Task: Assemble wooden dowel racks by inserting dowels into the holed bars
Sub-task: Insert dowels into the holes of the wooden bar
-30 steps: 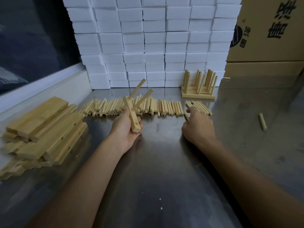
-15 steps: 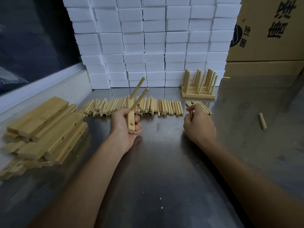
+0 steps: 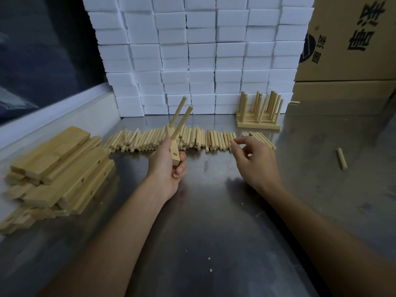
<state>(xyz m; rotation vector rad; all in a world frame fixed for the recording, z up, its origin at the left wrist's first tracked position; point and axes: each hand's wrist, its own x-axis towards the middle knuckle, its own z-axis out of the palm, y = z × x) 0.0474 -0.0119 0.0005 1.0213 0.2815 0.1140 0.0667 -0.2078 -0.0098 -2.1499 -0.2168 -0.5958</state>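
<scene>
Bar (image 3: 174, 150) gripped upright in left hand (image 3: 166, 166); right hand (image 3: 255, 159) pinches dowel (image 3: 233, 141) just beside it.

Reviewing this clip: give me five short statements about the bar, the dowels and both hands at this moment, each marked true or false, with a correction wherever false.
1. The left hand grips a holed bar with two dowels already standing in it. True.
2. The hole nearest the bar's near end is filled. False: that hole is empty.
3. The right hand rests flat on the steel table. False: its thumb and forefinger pinch at the near ends of the row of loose dowels.
4. Finished racks stand against the white blocks. True.
5. The spare bars are piled right of the hands. False: they lie on the left.
</scene>
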